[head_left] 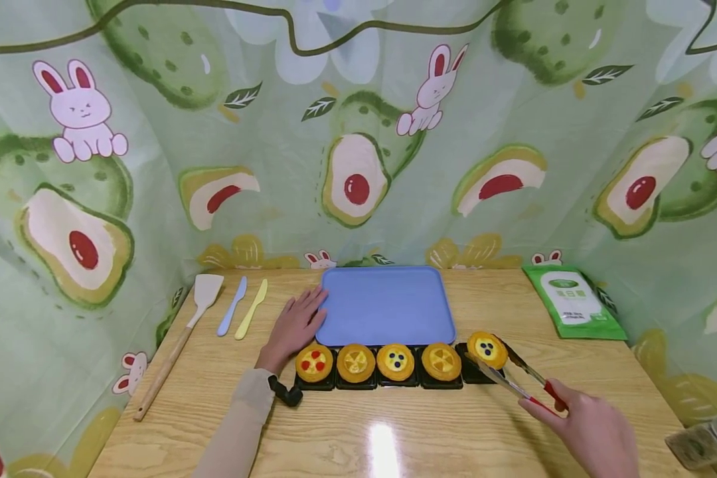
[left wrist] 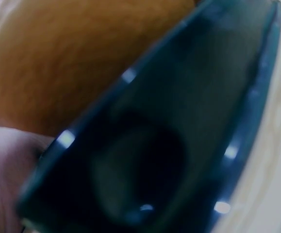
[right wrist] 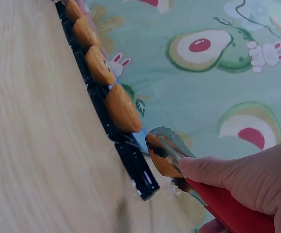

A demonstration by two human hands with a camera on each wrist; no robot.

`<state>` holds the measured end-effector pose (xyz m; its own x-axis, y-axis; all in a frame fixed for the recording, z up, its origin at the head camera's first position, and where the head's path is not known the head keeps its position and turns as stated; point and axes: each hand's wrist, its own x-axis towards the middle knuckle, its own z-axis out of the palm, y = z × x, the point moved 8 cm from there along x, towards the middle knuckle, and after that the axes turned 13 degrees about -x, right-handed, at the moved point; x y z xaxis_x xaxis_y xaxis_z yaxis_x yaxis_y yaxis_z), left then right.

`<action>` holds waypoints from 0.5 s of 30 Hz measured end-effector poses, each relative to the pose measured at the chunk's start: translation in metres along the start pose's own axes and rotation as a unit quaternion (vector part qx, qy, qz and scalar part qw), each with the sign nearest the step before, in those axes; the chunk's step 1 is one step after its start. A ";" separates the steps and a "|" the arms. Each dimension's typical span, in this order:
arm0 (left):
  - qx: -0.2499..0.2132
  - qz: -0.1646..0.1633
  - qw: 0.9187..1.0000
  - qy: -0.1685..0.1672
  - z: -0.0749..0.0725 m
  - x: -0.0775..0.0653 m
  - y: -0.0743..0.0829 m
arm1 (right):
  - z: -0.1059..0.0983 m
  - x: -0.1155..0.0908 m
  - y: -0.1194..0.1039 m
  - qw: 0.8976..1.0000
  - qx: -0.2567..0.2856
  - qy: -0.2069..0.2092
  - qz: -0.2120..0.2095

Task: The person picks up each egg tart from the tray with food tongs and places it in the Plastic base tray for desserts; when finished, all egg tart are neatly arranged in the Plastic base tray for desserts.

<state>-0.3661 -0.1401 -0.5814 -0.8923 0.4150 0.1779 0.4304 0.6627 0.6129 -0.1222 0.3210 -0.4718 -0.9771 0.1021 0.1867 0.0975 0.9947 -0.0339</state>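
My right hand (head_left: 600,431) grips red-handled tongs (head_left: 538,407). Their metal tips pinch a tart with blueberry-like dots (head_left: 488,342), tilted just above the small black tray (head_left: 477,377) at the right end of a row. In the right wrist view the tart (right wrist: 162,162) shows between the scalloped tong tips, raised off that tray. My left hand (head_left: 295,325) lies with fingers extended at the left edge of a blue tray (head_left: 388,305). A black tray wall (left wrist: 179,121) and a tart's brown side (left wrist: 82,63) fill the left wrist view.
Several more tarts sit on black trays in the row, including a red-dotted tart (head_left: 314,363). Leftward lie a spatula (head_left: 182,342), a blue knife (head_left: 232,309) and a yellow knife (head_left: 252,311). On the right are a green packet (head_left: 573,302) and a jar (head_left: 702,441).
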 end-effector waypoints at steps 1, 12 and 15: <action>0.000 0.000 1.000 0.000 0.000 0.000 0.000 | 0.002 -0.001 0.001 1.000 -0.001 -0.008 0.001; 0.001 -0.008 1.000 -0.002 0.000 0.000 -0.001 | 0.021 -0.001 0.003 0.998 0.003 -0.065 0.017; 0.002 -0.011 1.000 -0.002 0.000 0.000 -0.002 | 0.023 0.000 0.002 0.998 0.002 -0.066 0.020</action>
<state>-0.3670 -0.1409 -0.5826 -0.9009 0.4028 0.1617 0.4116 0.6745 0.6129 -0.1258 0.3231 -0.4941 -0.9889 0.1380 0.0544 0.1357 0.9898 -0.0434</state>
